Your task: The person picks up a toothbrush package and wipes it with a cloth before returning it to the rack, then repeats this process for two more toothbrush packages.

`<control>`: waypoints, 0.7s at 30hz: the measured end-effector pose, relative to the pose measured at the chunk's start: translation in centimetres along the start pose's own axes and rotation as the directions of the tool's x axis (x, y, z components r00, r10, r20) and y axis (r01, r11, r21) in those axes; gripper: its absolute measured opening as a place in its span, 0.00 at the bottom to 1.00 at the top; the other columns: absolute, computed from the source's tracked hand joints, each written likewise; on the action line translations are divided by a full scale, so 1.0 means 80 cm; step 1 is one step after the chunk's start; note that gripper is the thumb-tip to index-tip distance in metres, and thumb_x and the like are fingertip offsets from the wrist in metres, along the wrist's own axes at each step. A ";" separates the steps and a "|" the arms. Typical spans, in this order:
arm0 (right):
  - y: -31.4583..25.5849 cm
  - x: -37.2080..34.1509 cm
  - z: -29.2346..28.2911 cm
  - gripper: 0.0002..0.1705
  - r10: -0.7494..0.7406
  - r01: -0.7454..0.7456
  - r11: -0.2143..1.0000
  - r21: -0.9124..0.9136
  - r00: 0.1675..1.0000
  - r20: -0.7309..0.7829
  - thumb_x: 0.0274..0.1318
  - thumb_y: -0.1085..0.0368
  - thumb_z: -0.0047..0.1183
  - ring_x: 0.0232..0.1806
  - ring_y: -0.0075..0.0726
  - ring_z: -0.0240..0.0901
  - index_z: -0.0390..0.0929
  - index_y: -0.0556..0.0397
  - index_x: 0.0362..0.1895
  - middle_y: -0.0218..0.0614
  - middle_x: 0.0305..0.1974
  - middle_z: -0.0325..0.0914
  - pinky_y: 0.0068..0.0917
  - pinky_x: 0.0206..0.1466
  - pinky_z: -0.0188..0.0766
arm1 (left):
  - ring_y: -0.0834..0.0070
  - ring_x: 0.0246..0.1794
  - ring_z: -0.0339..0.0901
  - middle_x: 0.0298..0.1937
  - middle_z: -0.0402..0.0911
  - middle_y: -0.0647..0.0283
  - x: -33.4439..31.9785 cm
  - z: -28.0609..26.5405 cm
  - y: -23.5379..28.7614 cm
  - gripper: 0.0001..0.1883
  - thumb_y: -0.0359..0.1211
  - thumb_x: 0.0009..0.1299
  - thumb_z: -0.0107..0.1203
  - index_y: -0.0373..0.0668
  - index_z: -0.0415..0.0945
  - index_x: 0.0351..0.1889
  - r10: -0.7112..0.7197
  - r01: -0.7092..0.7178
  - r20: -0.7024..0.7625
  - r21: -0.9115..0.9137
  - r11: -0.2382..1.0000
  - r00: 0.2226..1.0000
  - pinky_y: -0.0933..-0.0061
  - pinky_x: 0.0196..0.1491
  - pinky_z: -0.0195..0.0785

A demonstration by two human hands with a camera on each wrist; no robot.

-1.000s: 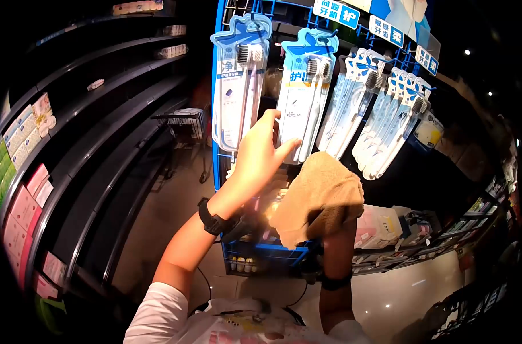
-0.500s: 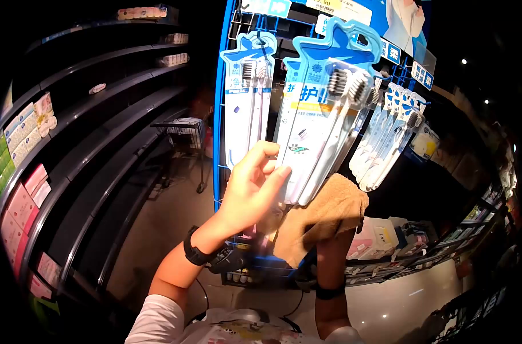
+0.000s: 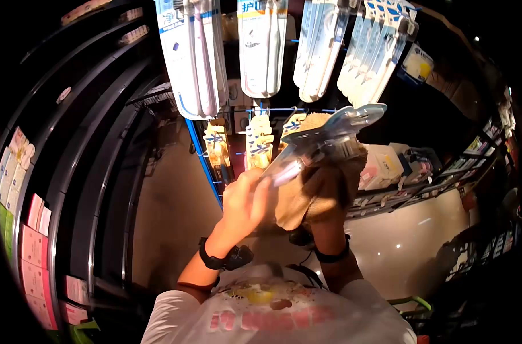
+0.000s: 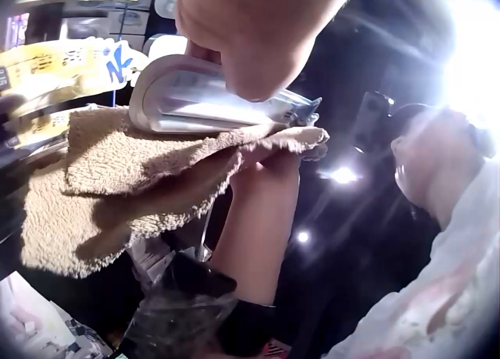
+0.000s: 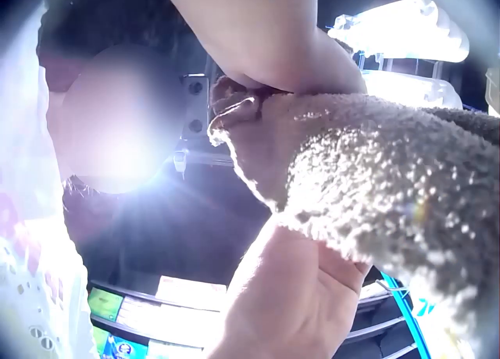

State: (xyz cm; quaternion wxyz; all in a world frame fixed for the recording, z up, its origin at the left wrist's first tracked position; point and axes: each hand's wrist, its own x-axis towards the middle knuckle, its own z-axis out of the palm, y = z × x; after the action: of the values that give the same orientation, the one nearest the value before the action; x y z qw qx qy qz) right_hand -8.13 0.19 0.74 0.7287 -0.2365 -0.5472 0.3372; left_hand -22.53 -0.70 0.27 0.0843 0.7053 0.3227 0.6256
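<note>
My left hand (image 3: 244,203) pinches the lower end of a toothbrush pack (image 3: 330,132), clear plastic with a blue-edged card. The pack lies tilted, its wide top out to the right over a brown terry cloth (image 3: 291,206). In the left wrist view the pack (image 4: 195,101) rests against the upper fold of the cloth (image 4: 101,152), under the curled left fingers. My right hand (image 3: 325,200) grips the cloth from below, and folds cover most of its fingers. The right wrist view shows the cloth (image 5: 375,171) hanging between both hands.
Several toothbrush packs (image 3: 264,51) hang in rows on a blue wire rack ahead, with smaller yellow packs (image 3: 260,140) beneath. Dark shelves (image 3: 80,172) curve along the left, holding pink boxes (image 3: 34,246). White boxes (image 3: 381,166) stand low at the right.
The pack came off the rack in my left hand, first upright, and now lies tilted across the cloth. The head view has tipped downward, so the hanging packs sit higher.
</note>
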 end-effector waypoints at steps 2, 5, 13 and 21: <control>-0.006 -0.007 0.000 0.24 0.011 -0.011 0.999 0.034 1.000 0.022 0.44 0.66 0.52 0.53 0.38 0.58 0.65 0.56 0.48 0.41 0.51 0.62 0.34 0.56 0.54 | 0.83 0.24 0.69 0.26 0.73 0.61 -0.007 0.003 -0.008 0.07 0.21 0.60 0.47 0.31 0.64 0.36 0.063 -0.061 -0.039 0.062 0.996 0.997 0.85 0.27 0.62; -0.017 -0.014 -0.003 0.24 0.034 -0.036 0.997 0.063 0.999 0.037 0.45 0.66 0.50 0.55 0.39 0.56 0.64 0.56 0.50 0.41 0.52 0.61 0.35 0.58 0.51 | 0.64 0.29 0.76 0.33 0.77 0.53 -0.006 -0.001 0.008 0.09 0.18 0.56 0.49 0.34 0.67 0.35 0.049 -0.044 -0.031 0.151 0.987 0.998 0.72 0.31 0.69; -0.017 0.003 0.028 0.24 -0.219 0.253 0.959 -0.129 0.948 0.230 0.45 0.66 0.46 0.53 0.37 0.60 0.62 0.59 0.49 0.44 0.49 0.63 0.34 0.57 0.53 | 0.63 0.28 0.76 0.31 0.76 0.52 -0.036 0.001 -0.020 0.13 0.16 0.49 0.48 0.33 0.68 0.34 0.150 -0.146 0.014 0.353 0.924 0.989 0.72 0.31 0.70; 0.007 -0.011 0.033 0.32 0.160 -0.154 0.961 0.231 0.987 -0.006 0.47 0.59 0.49 0.53 0.40 0.61 0.52 0.52 0.56 0.44 0.54 0.58 0.38 0.55 0.61 | 0.68 0.23 0.75 0.24 0.75 0.55 -0.061 -0.019 -0.044 0.04 0.23 0.57 0.51 0.33 0.70 0.30 -0.176 0.185 -0.110 0.074 0.980 0.978 0.77 0.28 0.66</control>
State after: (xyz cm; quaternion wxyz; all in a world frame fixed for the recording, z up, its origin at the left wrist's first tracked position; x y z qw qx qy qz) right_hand -10.94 -0.16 0.54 0.7286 -0.1975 -0.4753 0.4520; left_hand -25.21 -1.12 -5.30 0.0943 0.6426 0.4154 0.6368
